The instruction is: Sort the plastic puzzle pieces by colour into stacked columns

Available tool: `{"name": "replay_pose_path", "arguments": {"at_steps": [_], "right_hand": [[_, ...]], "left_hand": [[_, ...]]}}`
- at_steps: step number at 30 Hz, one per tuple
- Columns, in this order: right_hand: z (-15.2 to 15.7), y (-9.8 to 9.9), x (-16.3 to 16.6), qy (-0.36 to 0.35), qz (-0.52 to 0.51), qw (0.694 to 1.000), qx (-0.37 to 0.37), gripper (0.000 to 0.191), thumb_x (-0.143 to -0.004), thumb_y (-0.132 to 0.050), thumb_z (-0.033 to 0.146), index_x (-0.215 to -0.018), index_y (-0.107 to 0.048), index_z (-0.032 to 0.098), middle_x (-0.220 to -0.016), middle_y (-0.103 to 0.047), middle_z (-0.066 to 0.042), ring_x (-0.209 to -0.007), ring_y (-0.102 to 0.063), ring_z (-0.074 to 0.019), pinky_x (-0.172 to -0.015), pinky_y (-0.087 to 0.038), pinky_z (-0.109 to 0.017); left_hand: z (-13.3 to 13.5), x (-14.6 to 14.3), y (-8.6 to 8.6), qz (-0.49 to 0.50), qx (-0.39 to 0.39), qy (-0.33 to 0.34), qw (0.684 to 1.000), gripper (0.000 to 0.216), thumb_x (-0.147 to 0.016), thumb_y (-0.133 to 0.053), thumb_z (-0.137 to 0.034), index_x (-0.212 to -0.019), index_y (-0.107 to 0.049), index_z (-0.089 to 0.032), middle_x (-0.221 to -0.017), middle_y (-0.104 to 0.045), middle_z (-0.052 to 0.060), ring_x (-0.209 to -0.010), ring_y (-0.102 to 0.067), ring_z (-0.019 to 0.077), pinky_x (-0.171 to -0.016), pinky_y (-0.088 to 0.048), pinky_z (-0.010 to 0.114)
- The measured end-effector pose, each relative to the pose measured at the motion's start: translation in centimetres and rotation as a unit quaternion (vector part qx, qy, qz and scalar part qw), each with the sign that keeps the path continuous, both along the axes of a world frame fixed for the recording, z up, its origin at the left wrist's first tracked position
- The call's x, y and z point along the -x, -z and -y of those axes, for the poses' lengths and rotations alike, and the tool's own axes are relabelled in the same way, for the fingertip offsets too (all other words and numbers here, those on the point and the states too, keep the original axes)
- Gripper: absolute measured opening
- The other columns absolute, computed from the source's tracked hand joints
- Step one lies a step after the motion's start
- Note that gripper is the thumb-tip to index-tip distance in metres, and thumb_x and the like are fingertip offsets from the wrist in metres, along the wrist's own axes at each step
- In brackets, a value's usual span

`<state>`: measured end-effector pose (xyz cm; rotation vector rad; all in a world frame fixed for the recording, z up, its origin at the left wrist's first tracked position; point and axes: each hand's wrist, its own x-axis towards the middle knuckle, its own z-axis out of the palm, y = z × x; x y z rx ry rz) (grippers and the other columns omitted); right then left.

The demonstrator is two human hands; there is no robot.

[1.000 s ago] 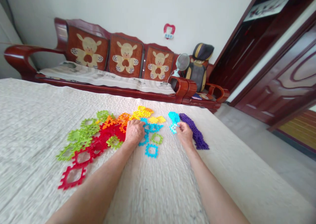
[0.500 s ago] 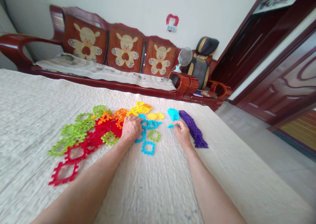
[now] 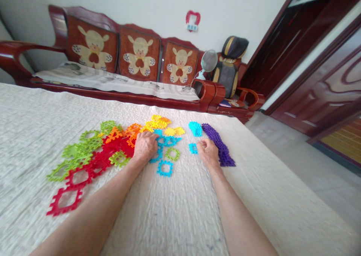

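Note:
My right hand (image 3: 208, 151) pinches the edge of a small blue interlocking plastic square (image 3: 193, 148), held flat over the tablecloth. Just beyond it is a stack of light blue pieces (image 3: 195, 128), and a long leaning row of purple pieces (image 3: 218, 143) lies to its right. My left hand (image 3: 146, 146) is curled down on the loose pile, between red pieces (image 3: 115, 148) and blue pieces (image 3: 168, 140); its fingertips are hidden. A green square frame (image 3: 172, 154) and a blue square frame (image 3: 165, 168) lie between my hands.
Green pieces (image 3: 76, 152), orange pieces (image 3: 114, 134) and yellow pieces (image 3: 153, 124) spread across the pale cloth-covered table (image 3: 175, 218). Behind the table stands a wooden sofa (image 3: 113, 92) with bear cushions, and a small fan (image 3: 209, 61) is at its right end.
The blue square in my right hand has turned from edge-on to showing its face, slightly nearer me. My left hand stays over the pile. The whole view has shifted a little.

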<state>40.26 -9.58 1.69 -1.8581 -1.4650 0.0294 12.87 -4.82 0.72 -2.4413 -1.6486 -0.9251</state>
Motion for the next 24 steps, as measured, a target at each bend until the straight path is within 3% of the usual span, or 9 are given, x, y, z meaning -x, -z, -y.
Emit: {"name": "replay_pose_path", "arguments": {"at_steps": [5,11,15,19,24], "right_hand": [[0.7,-1.1,1.6,-0.013,0.11,0.984,0.142,0.065,-0.072,-0.06,0.055,-0.122,-0.057,0.015,-0.107,-0.059,-0.015,-0.105,-0.055,-0.0305,-0.091,-0.043,-0.04],[0.6,-0.8,1.7,-0.012,0.128,0.978,0.164,0.057,-0.071,-0.062,0.045,-0.12,-0.058,0.017,-0.103,-0.056,-0.014,-0.098,-0.057,-0.0296,-0.086,-0.045,-0.04],[0.0,-0.2,1.4,-0.023,0.088,0.991,0.1,0.05,-0.069,-0.062,0.036,-0.116,-0.059,0.019,-0.098,-0.057,-0.009,-0.09,-0.058,-0.0255,-0.083,-0.047,-0.037],[-1.1,0.5,1.2,-0.017,0.042,0.998,-0.04,0.056,-0.07,-0.06,0.034,-0.122,-0.054,0.016,-0.107,-0.056,-0.012,-0.101,-0.056,-0.0267,-0.091,-0.046,-0.04],[-3.4,0.4,0.3,-0.007,0.04,0.991,-0.131,0.054,-0.071,-0.058,0.034,-0.122,-0.051,0.016,-0.113,-0.055,-0.014,-0.108,-0.052,-0.0285,-0.095,-0.044,-0.044]], "left_hand": [[0.0,0.0,0.0,0.001,-0.003,0.002,1.0,0.034,-0.084,-0.042,-0.019,-0.098,-0.072,-0.021,-0.095,-0.071,0.008,-0.096,-0.06,0.0253,-0.088,-0.041,0.04],[0.2,-0.1,-0.3,-0.002,-0.004,-0.002,1.0,0.034,-0.084,-0.041,-0.019,-0.098,-0.072,-0.021,-0.095,-0.071,0.008,-0.096,-0.061,0.0257,-0.088,-0.041,0.04],[0.1,-0.1,-0.1,-0.002,-0.005,-0.001,1.0,0.034,-0.084,-0.041,-0.019,-0.099,-0.072,-0.021,-0.096,-0.071,0.008,-0.097,-0.061,0.0262,-0.089,-0.042,0.041],[0.0,0.0,0.1,0.005,-0.008,0.004,1.0,0.034,-0.085,-0.042,-0.019,-0.099,-0.072,-0.021,-0.095,-0.071,0.009,-0.096,-0.061,0.0264,-0.089,-0.042,0.042],[-0.1,0.0,0.4,0.012,-0.018,0.005,1.0,0.033,-0.086,-0.042,-0.02,-0.099,-0.072,-0.021,-0.097,-0.071,0.009,-0.097,-0.06,0.0257,-0.09,-0.042,0.041]]}}
